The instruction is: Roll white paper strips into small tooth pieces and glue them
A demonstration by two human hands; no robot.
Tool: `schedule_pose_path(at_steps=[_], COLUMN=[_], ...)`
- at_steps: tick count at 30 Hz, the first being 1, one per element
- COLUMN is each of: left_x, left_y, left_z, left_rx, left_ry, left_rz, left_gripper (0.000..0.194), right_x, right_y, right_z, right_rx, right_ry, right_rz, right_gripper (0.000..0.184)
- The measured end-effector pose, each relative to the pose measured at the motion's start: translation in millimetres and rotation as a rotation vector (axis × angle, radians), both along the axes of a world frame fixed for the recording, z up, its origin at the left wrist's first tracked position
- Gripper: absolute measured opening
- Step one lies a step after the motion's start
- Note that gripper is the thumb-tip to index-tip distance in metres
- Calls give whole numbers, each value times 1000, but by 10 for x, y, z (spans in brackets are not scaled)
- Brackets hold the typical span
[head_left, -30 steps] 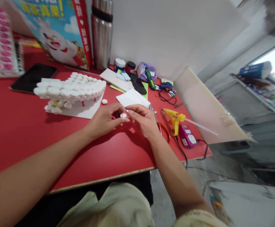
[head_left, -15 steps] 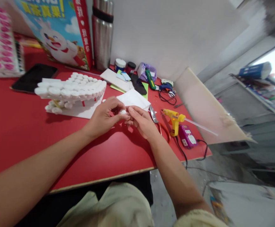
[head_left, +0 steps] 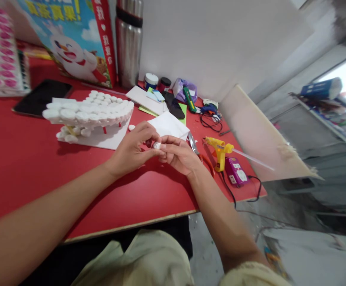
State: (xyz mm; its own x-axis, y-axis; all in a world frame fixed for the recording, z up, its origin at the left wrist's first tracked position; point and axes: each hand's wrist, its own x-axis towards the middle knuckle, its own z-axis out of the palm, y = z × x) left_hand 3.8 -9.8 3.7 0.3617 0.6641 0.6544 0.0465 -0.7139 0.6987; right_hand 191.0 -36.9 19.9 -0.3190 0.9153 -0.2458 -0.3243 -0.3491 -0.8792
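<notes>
Between my two hands is a small white rounded piece (head_left: 157, 145), too small to name more exactly. The thumb and fingers of my left hand (head_left: 135, 145) pinch it from the left. From the right, my right hand (head_left: 179, 154) grips the same piece between thumb and fingertips. Left of my hands, a model covered in white rounded pieces (head_left: 91, 113) stands on a white board (head_left: 110, 139). A loose white disc (head_left: 131, 127) lies just beyond my left hand. White paper (head_left: 168, 126) lies behind my fingers.
Right of my hands are scissors with orange handles (head_left: 208, 165), a yellow glue gun (head_left: 220, 151) with a clear stick, and a purple power socket (head_left: 236, 172). A steel flask (head_left: 128, 47), a black phone (head_left: 42, 97) and a green cutter (head_left: 189, 99) sit farther back.
The white piece and my fingertips have shifted slightly right and down, and my right thumb has turned flatter. The loose disc beyond my left hand shows more fully.
</notes>
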Motion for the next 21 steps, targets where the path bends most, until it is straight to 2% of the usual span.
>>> schedule_pose_path(at_steps=[3, 8, 12, 14, 17, 19, 21], left_x=[-22, -48, -29, -24, -24, -16, 8], left_y=[16, 10, -29, -31, -12, -4, -12], left_z=[-20, -39, -32, -29, -14, 7, 30], left_rx=[31, 124, 119, -2, -338, -591, -796], left_ry=[58, 214, 181, 95, -62, -167, -285], left_rz=[4, 16, 16, 52, 92, 42, -51], left_gripper=[18, 12, 32, 34, 22, 22, 29], right_x=[-17, -45, -27, -13, -6, -13, -25], right_y=[-9, -4, 28, 42, 43, 32, 16], right_z=[-27, -70, -74, -74, -74, -76, -78], right_rx=[70, 292, 442, 514, 599, 659, 724], right_ry=[-100, -307, -465, -517, -536, -562, -607], right_rz=[-29, -89, -187, -252, -287, -289, -305], right_gripper=[33, 29, 20, 19, 22, 22, 20])
